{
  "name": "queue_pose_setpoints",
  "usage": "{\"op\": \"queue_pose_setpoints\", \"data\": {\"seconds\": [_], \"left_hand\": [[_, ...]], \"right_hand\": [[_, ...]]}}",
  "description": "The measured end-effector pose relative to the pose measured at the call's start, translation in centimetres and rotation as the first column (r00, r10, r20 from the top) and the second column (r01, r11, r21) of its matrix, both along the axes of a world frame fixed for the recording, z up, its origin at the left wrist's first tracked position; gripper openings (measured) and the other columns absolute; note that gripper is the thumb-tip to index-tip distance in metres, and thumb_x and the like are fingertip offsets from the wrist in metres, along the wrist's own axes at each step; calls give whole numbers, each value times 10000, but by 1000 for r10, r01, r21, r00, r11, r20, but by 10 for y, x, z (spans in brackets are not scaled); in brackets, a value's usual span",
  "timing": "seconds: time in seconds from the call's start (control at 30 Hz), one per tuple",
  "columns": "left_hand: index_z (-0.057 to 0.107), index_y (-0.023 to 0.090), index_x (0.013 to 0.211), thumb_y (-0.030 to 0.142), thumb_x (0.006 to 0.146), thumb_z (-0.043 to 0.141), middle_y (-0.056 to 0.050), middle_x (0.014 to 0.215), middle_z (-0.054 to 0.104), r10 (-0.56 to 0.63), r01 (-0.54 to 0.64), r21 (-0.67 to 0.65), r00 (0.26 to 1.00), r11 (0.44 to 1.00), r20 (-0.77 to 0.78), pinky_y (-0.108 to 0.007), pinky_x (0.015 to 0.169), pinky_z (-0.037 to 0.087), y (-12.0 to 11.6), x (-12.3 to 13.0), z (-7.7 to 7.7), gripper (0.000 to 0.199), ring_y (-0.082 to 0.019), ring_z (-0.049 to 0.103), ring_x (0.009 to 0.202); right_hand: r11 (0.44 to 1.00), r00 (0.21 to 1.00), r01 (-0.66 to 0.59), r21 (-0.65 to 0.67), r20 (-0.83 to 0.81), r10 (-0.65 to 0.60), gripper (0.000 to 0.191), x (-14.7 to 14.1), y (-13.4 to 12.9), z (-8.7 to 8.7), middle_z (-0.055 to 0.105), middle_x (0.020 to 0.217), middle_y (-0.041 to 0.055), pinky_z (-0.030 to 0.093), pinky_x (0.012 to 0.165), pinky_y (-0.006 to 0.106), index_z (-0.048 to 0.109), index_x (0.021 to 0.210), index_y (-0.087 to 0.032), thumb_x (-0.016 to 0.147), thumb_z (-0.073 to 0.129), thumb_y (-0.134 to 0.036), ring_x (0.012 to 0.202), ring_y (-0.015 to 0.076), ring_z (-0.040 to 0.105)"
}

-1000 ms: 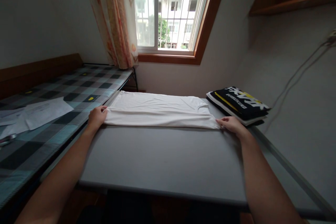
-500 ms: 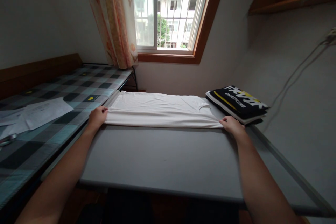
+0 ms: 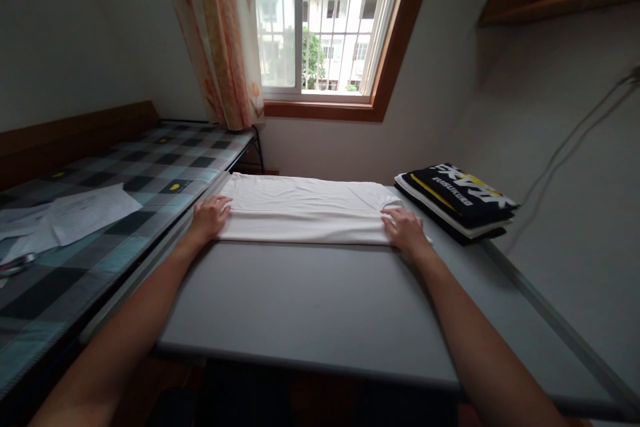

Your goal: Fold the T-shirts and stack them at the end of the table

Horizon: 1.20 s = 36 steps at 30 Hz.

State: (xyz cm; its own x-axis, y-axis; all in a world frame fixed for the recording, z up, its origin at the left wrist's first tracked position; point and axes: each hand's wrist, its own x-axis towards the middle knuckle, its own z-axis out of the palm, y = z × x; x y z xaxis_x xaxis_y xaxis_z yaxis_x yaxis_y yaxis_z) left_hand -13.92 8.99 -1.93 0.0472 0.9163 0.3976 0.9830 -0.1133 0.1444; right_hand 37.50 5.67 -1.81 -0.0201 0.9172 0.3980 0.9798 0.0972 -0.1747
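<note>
A white T-shirt [image 3: 310,210] lies across the grey table [image 3: 310,307], its near side folded over in a long strip. Its neckline shows at the right end. My left hand [image 3: 211,217] rests on the strip's left end, fingers extended over the cloth. On the right, my right hand [image 3: 404,230] lies on the strip close to the neckline, fingers spread on the fabric. Neither hand pinches the cloth. Part of the shirt's right end is hidden under my right hand.
A stack of folded clothes [image 3: 455,200], black on top, sits at the table's right side. To the left is a bed with a checkered cover [image 3: 195,153] and white papers [image 3: 90,213] on it. Behind stand a barred window [image 3: 335,33] and a curtain [image 3: 225,47].
Both hands have let go of the strip's end corners and moved inward onto the cloth, the left one rightward and the right one leftward. The folded strip now lies flatter.
</note>
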Motion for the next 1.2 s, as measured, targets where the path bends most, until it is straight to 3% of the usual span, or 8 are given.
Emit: {"op": "queue_pose_setpoints", "data": {"seconds": [0.1, 0.33, 0.5, 0.73, 0.87, 1.0, 1.1, 1.2], "left_hand": [[674, 208, 1156, 299, 924, 411, -92, 1205, 673, -34, 35, -86, 999, 996, 13, -403, 1001, 381, 5, -3, -3, 362, -261, 583, 1158], [723, 214, 948, 352, 879, 494, -93, 1093, 707, -53, 59, -120, 997, 991, 47, -356, 955, 398, 8, -14, 0, 276, -264, 609, 1108], [703, 206, 948, 335, 870, 491, -89, 1050, 719, -25, 34, -100, 996, 994, 84, -376, 975, 389, 14, -19, -3, 260, -262, 618, 1079], [719, 177, 972, 230, 799, 481, -106, 1071, 709, -70, 90, -99, 979, 991, 194, -303, 914, 473, 23, -39, -11, 298, -232, 650, 1010], [715, 120, 1028, 222, 766, 493, -150, 1096, 690, 13, 6, -102, 982, 995, 187, -320, 946, 474, 22, -43, -8, 358, -259, 645, 1025], [733, 121, 912, 277, 726, 568, -159, 1031, 674, 129, -112, -102, 974, 989, 185, -351, 951, 476, 18, -41, -1, 293, -280, 643, 980], [717, 132, 884, 317, 725, 581, -137, 1000, 677, 163, -149, -68, 937, 987, 310, -338, 903, 498, 17, -39, 3, 280, -261, 643, 948], [690, 125, 930, 356, 740, 564, -103, 914, 701, 145, -133, -61, 842, 989, 520, -296, 789, 524, 16, -38, 5, 324, -223, 654, 851]], "right_hand": [[997, 999, -47, -61, 26, 48, 340, 0, 6, -9, 672, 1184, 92, 359, 848, 389, 694, 1111, -242, 933, 425, -346, 1070, 278, 540], [998, 999, -4, -66, -40, 2, 304, 13, 18, -17, 686, 1083, 101, 345, 832, 401, 728, 1014, -247, 898, 471, -360, 1028, 287, 529], [999, 995, 23, -46, -94, -27, 249, 12, 21, -20, 680, 1048, 95, 351, 826, 402, 727, 907, -241, 869, 512, -361, 993, 281, 527], [997, 993, 33, -68, -112, -41, 267, 9, 18, -18, 668, 1065, 99, 361, 828, 399, 730, 938, -236, 877, 499, -356, 996, 278, 534], [996, 992, 37, -83, -114, -47, 261, 9, 17, -16, 671, 1065, 94, 362, 844, 406, 729, 944, -239, 878, 503, -351, 1014, 278, 541], [996, 991, 41, -76, -122, -50, 259, 9, 17, -16, 674, 1063, 96, 361, 844, 408, 730, 937, -239, 871, 505, -350, 1020, 282, 545], [997, 990, 46, -63, -132, -54, 263, 9, 17, -17, 676, 1063, 96, 364, 851, 415, 731, 943, -238, 864, 506, -349, 1020, 284, 550], [998, 989, 41, -54, -139, -49, 265, 9, 17, -17, 675, 1073, 96, 370, 845, 416, 732, 943, -239, 859, 506, -349, 1009, 284, 551]]}}
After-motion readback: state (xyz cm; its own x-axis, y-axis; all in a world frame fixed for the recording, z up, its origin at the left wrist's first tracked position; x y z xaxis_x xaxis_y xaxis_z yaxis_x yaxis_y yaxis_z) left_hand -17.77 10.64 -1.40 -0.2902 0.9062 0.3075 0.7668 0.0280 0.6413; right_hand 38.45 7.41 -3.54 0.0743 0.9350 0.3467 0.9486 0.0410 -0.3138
